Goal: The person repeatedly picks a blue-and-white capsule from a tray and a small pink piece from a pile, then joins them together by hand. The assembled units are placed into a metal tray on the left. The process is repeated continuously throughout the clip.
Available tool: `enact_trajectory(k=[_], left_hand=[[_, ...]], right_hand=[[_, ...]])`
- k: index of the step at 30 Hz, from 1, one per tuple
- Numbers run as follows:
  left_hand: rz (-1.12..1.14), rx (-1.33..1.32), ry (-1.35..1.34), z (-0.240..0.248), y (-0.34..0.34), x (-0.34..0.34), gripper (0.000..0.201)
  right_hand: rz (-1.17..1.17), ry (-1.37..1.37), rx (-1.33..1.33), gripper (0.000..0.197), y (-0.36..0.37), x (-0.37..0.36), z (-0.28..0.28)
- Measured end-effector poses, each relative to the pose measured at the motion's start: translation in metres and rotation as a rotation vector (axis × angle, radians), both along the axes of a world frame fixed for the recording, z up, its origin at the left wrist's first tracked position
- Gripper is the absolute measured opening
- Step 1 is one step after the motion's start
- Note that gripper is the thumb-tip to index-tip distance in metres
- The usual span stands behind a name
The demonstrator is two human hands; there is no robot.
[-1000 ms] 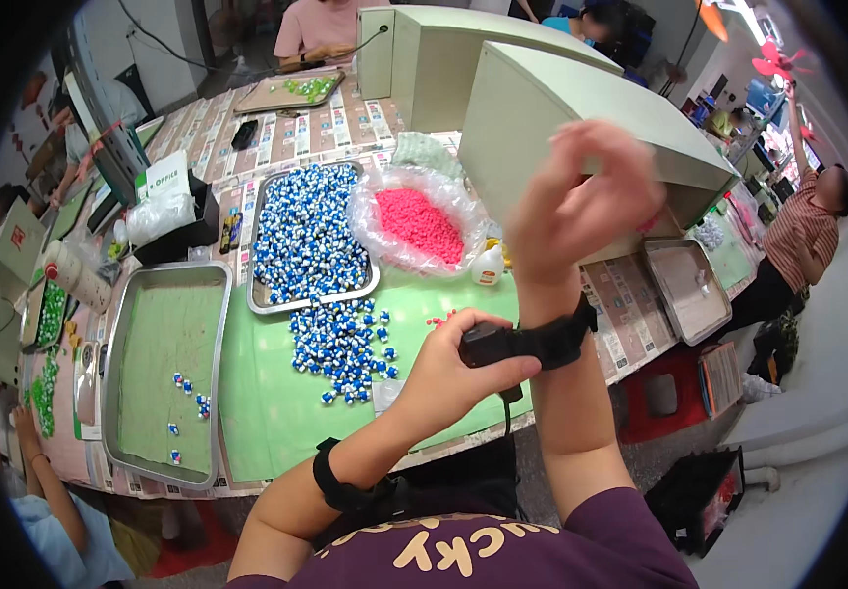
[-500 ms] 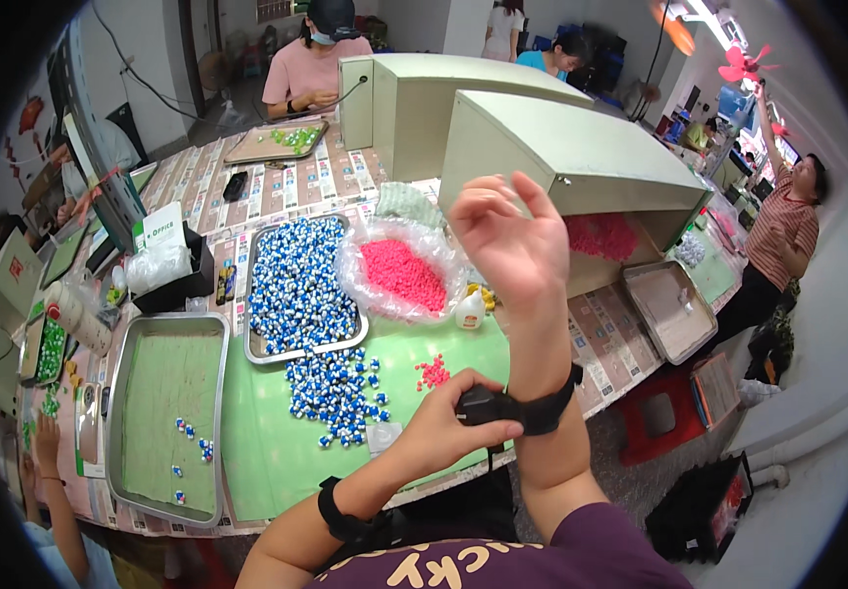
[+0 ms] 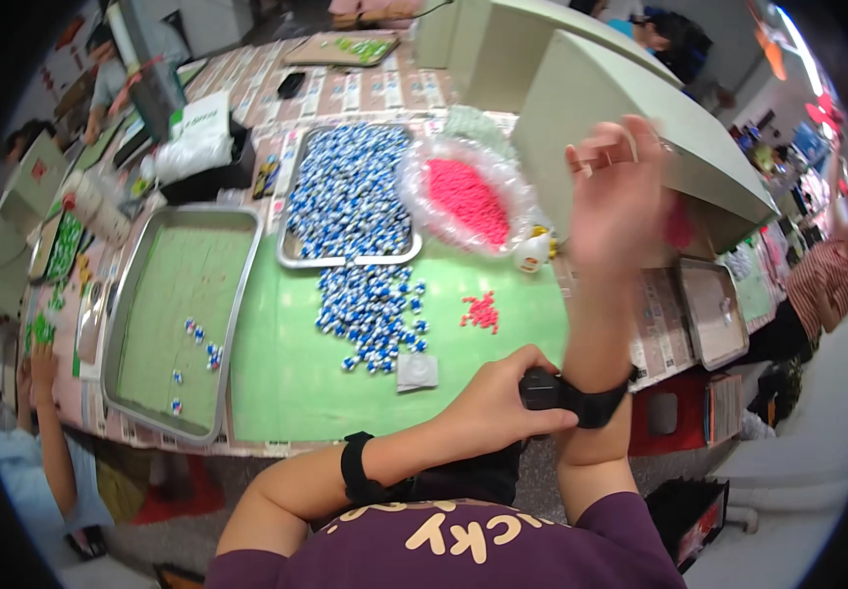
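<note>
My left hand (image 3: 497,401) reaches across my body, its thumb and fingers closed around a small black device (image 3: 542,391) on the wrist strap (image 3: 599,404) of my right arm. My right hand (image 3: 620,201) is raised in front of the pale cabinet, blurred, with its fingers loosely bent and apart; nothing is in it. On the green mat beyond my left hand lie a small heap of pink pieces (image 3: 481,312) and a grey square packet (image 3: 417,371). Blue-and-white beads (image 3: 373,304) spill from a full metal tray (image 3: 350,261).
A metal tray (image 3: 247,285) at left holds a few beads. Behind the mat sit a plastic bag (image 3: 414,182) of pink pieces and a small white bottle (image 3: 530,257). Pale cabinets (image 3: 640,108) block the far right. Another person's arm (image 3: 51,412) works at far left.
The view has tilted down and shifted, so the table sits higher and my hands appear farther right. My left hand stays on the black device; my right hand stays raised.
</note>
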State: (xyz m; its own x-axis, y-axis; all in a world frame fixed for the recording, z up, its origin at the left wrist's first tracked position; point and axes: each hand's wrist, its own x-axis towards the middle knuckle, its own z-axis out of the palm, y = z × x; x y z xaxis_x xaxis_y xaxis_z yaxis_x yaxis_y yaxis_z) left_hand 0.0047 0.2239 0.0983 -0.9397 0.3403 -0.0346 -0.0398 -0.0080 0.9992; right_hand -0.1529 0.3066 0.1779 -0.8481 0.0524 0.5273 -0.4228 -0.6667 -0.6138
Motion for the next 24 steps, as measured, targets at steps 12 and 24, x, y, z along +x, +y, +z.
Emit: enact_trajectory(k=[12,24], left_hand=[[0.304,-0.123,0.325,-0.001,-0.096,0.013,0.037],[0.406,-0.700,-0.002,-0.053,-0.162,0.029,0.032]], right_hand=[[-0.109,0.066,0.747,0.012,0.032,0.050,-0.052],[0.066,-0.209,1.341,0.010,0.031,0.057,-0.119]])
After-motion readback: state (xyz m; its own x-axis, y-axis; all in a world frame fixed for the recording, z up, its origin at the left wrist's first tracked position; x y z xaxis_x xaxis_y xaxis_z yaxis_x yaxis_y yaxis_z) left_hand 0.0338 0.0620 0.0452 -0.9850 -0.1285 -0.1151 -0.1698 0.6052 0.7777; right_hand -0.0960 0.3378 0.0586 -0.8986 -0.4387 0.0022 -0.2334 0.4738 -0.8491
